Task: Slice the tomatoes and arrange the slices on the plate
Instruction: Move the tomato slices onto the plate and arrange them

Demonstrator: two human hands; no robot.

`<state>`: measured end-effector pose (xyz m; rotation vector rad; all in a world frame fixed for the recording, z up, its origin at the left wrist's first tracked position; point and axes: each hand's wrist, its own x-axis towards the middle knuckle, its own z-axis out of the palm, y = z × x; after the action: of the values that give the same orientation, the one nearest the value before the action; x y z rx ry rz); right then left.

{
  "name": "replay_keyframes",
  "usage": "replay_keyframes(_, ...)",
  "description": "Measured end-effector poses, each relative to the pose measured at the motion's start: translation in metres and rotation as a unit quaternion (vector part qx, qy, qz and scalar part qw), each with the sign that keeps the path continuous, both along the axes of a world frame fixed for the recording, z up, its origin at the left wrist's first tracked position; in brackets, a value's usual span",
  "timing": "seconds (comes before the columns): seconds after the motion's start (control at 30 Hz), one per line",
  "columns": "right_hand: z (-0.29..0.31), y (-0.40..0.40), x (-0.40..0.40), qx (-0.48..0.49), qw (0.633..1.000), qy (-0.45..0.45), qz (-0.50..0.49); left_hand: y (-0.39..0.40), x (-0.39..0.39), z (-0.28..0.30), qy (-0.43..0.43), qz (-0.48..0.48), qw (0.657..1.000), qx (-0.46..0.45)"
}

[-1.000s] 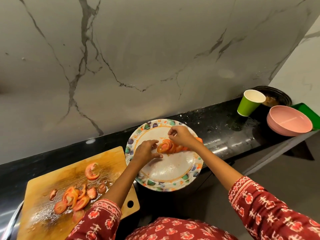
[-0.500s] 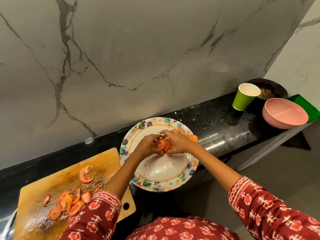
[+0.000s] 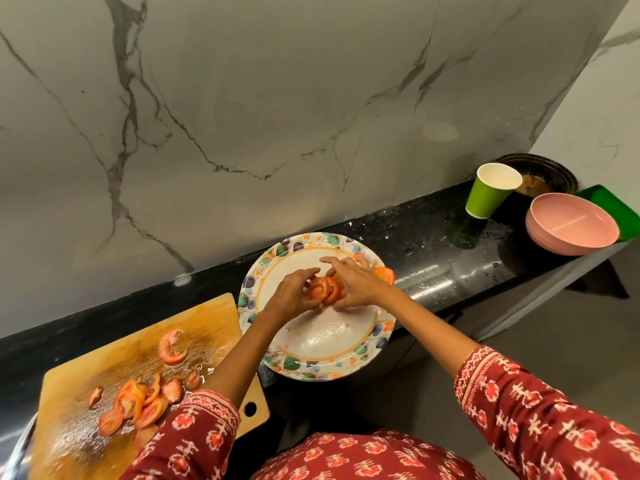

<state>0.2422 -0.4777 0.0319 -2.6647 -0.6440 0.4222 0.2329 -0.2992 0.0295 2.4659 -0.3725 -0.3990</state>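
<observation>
A round plate [image 3: 313, 363] with a leaf-patterned rim sits on the black counter. Over its far half, my left hand [image 3: 292, 294] and my right hand [image 3: 356, 284] meet around a small stack of red tomato slices [image 3: 325, 289], fingers curled on them from both sides. One more tomato slice [image 3: 385, 273] lies on the plate's right rim behind my right hand. To the left, a wet wooden cutting board [image 3: 104, 355] carries several loose tomato slices [image 3: 138, 401] and one bigger tomato piece [image 3: 171, 349]. No knife shows.
A green paper cup [image 3: 490, 195], stacked pink bowls [image 3: 571, 228], a dark dish [image 3: 543, 176] and a green tray [image 3: 620, 209] stand at the counter's right end. A marble wall rises right behind the narrow counter. A metal rim [image 3: 14, 452] shows at bottom left.
My hands have drawn closer together and now gather the slices into one stack between them; a second ago the slices lay fanned out and my left hand only pinched one end.
</observation>
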Motion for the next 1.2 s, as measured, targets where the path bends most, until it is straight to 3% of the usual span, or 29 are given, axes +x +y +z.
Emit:
replay_keyframes(0.27,0.002,-0.007,0.003,0.042,0.999,-0.008,-0.006,-0.016,-0.002,-0.003,-0.006,0.020,0.999,0.026)
replay_keyframes(1.0,-0.002,-0.004,0.003,0.069,0.997,-0.034,-0.006,-0.002,-0.010,-0.005,-0.025,0.052,0.998,-0.038)
replay_keyframes(1.2,0.012,-0.013,0.008,0.027,1.000,0.008,0.015,-0.005,-0.010,-0.005,-0.026,0.044,0.998,-0.034)
